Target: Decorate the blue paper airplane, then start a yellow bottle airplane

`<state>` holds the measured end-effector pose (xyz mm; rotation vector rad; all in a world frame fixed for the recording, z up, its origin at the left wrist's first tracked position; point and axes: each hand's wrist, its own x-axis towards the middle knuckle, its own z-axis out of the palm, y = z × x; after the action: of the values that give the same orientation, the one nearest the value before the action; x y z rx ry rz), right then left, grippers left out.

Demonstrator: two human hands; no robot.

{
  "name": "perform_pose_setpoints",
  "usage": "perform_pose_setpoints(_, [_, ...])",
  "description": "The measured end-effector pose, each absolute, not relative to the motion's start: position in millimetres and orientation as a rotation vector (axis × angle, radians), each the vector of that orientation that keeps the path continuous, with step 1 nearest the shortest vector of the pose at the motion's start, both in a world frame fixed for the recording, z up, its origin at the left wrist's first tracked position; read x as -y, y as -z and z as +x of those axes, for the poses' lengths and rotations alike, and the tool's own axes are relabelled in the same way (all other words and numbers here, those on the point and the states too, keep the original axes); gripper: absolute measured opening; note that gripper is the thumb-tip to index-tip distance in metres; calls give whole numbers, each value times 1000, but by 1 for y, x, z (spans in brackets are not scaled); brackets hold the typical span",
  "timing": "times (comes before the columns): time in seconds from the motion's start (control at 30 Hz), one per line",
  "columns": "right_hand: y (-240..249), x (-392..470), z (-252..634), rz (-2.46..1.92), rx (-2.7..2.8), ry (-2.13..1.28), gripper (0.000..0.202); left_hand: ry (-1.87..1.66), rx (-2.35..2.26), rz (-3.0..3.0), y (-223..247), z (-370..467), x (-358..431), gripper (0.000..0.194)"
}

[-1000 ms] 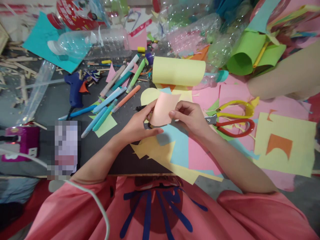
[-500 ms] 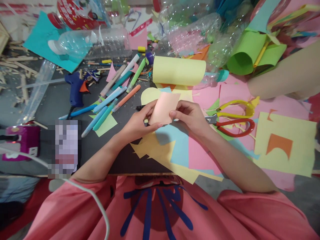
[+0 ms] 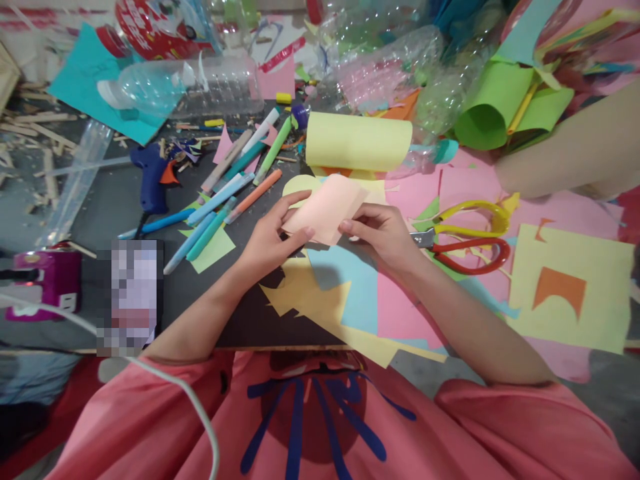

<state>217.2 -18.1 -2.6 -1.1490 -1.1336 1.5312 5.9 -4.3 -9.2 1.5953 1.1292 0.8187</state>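
Observation:
A pale pink sheet of folded paper (image 3: 325,208) is held up over the table, tilted. My left hand (image 3: 273,240) pinches its left edge, thumb on the near side and fingers behind. At its lower right corner, my right hand (image 3: 383,233) grips it between thumb and bent fingers. Scissors (image 3: 473,239) with one yellow and one red handle lie just right of my right hand. Below the paper are a light blue sheet (image 3: 350,287) and a jagged yellow-orange scrap (image 3: 310,287). A rolled yellow paper tube (image 3: 359,140) lies behind.
Several markers (image 3: 220,187) lie left of my hands, near a blue glue gun (image 3: 150,177) and a phone (image 3: 134,290). Clear plastic bottles (image 3: 215,85) line the back. Another person's arm (image 3: 565,150) reaches in beside a green paper roll (image 3: 493,103).
The pink paper has turned from nearly upright to a leftward slant and now shows more of its width. My left hand has shifted slightly left with its edge; my right hand barely moved.

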Motion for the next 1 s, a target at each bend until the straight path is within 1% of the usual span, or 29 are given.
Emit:
perform_pose_setpoints(0.2, [2, 19, 218, -1174, 1122, -1568, 31, -1014, -1085, 1450, 16, 5, 0, 58])
perform_pose_setpoints(0.4, [2, 16, 219, -1209, 1080, -1512, 27, -1241, -1078, 1405, 26, 3, -4, 59])
perform_pose_setpoints(0.47, [4, 15, 220, -1212, 1064, -1473, 23, -1264, -1054, 1459, 25, 4, -3, 66])
perform_pose_setpoints(0.57, [6, 14, 219, -1231, 1070, -1393, 19, -1285, -999, 1536, 21, 3, 0, 88])
perform_pose_setpoints(0.6, [6, 14, 219, -1240, 1062, -1361, 18, -1283, -983, 1565, 20, 3, 1, 91])
perform_pose_setpoints(0.67, [5, 14, 218, -1249, 1011, -1312, 19, -1251, -942, 1637, 19, 1, 3, 85])
perform_pose_setpoints(0.77, [5, 12, 217, -1250, 877, -1321, 20, -1192, -890, 1661, 20, -1, 4, 69])
perform_pose_setpoints(0.93, [9, 8, 219, -1205, 853, -1251, 28, -1089, -824, 1562, 8, 1, 4, 34])
perform_pose_setpoints(1.0, [11, 7, 220, -1178, 831, -1247, 27, -999, -820, 1539, 0, 2, 5, 33])
